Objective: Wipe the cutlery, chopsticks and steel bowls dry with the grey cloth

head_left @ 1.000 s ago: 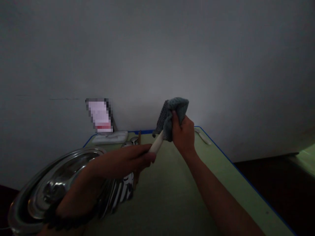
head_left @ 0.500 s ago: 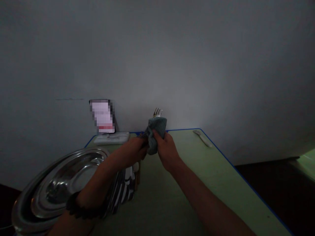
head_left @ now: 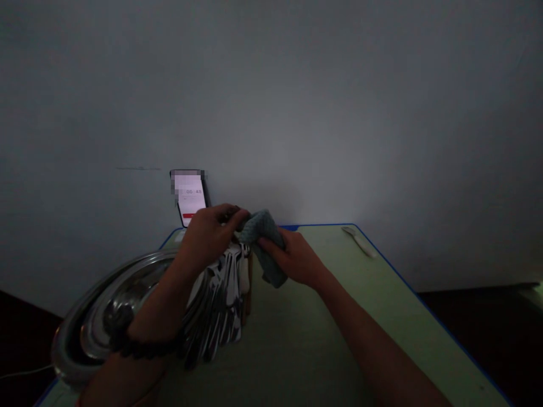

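My right hand [head_left: 292, 254] is closed around a folded grey-green cloth [head_left: 265, 229], held above the table. At the cloth's left end, my left hand [head_left: 214, 229] pinches the fork, which is mostly hidden by fingers and cloth; only a dark bit shows between the fingertips. Beneath my left hand lies a row of metal cutlery [head_left: 223, 299], forks and spoons with handles toward me. Left of it, partly behind my left forearm, sit nested shiny steel basins [head_left: 72, 339].
A phone [head_left: 190, 195] showing a timer leans against the wall behind my left hand. One pale-handled piece of cutlery [head_left: 360, 242] lies alone at the table's far right. The green table [head_left: 322, 339] has a blue edge and touches the wall.
My left hand has risen and moved left from below the cloth to its upper left. The fork tines, upright above the cloth before, are out of sight. The cloth is now bent over.
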`<move>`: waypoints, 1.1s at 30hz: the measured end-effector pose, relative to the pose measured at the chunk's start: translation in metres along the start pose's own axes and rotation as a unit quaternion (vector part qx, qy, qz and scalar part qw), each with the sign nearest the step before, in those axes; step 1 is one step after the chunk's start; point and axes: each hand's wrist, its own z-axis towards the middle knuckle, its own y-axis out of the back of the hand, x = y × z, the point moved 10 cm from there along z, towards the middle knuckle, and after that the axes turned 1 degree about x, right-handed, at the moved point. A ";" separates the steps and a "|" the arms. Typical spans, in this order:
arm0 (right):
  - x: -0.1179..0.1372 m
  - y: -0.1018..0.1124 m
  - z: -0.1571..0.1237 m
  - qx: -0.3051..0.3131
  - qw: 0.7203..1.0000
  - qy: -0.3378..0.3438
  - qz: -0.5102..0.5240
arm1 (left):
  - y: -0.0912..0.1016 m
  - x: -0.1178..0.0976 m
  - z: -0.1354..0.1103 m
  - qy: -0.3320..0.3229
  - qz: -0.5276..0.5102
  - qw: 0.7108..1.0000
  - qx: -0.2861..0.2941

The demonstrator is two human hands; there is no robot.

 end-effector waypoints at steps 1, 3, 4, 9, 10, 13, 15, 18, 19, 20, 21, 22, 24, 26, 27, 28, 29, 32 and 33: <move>0.000 0.002 0.000 0.010 1.000 0.001 -0.007 | 0.002 -0.001 -0.001 -0.001 0.001 1.000 -0.014; -0.002 0.006 0.000 0.042 0.999 -0.007 -0.005 | 0.004 -0.002 -0.002 0.004 -0.012 0.999 -0.032; -0.003 0.009 -0.001 0.063 0.998 -0.013 0.003 | 0.005 -0.003 -0.003 0.006 -0.022 0.999 -0.035; -0.004 0.016 -0.009 0.169 0.984 -0.032 0.045 | 0.003 -0.004 -0.006 0.012 -0.065 0.997 -0.039; -0.004 0.017 -0.011 0.181 0.982 -0.034 0.045 | 0.002 -0.003 -0.005 0.013 -0.073 0.997 -0.037; -0.010 0.021 -0.012 0.193 0.979 -0.048 0.043 | 0.006 0.004 -0.004 0.026 -0.093 0.995 -0.038; -0.016 0.024 -0.012 0.188 0.981 -0.050 0.024 | 0.016 0.011 -0.003 0.044 -0.098 0.992 -0.060; -0.031 0.026 -0.012 0.176 0.982 -0.052 -0.035 | 0.039 0.021 -0.004 0.072 -0.089 0.987 -0.111; -0.036 0.024 -0.013 0.181 0.980 -0.058 -0.054 | 0.046 0.022 -0.005 0.076 -0.081 0.986 -0.125; -0.042 0.021 -0.015 0.189 0.977 -0.069 -0.068 | 0.051 0.022 -0.006 0.076 -0.074 0.985 -0.137; -0.046 0.019 -0.017 0.197 0.974 -0.082 -0.074 | 0.053 0.020 -0.006 0.071 -0.071 0.985 -0.139; -0.048 0.017 -0.019 0.200 0.973 -0.093 -0.071 | 0.052 0.017 -0.006 0.062 -0.077 0.986 -0.132; -0.042 0.015 -0.019 0.189 0.977 -0.097 -0.038 | 0.040 0.009 -0.006 0.039 -0.116 0.988 -0.096; -0.024 0.013 -0.017 0.178 0.981 -0.072 0.032 | 0.020 -0.001 -0.005 0.017 -0.169 0.984 -0.043; -0.015 0.011 -0.017 0.183 0.978 -0.062 0.073 | 0.010 -0.005 -0.005 0.007 -0.193 0.981 -0.018; -0.008 0.008 -0.017 0.195 0.973 -0.058 0.109 | 0.001 -0.009 -0.006 -0.001 -0.211 0.977 0.005; -0.003 0.005 -0.017 0.209 0.967 -0.059 0.134 | -0.007 -0.013 -0.006 -0.008 -0.221 0.975 0.025; -0.003 0.004 -0.020 0.242 0.960 -0.066 0.124 | -0.024 -0.018 -0.007 -0.026 -0.179 0.981 0.066; -0.007 0.006 -0.021 0.252 0.960 -0.067 0.105 | -0.029 -0.019 -0.008 -0.037 -0.144 0.986 0.077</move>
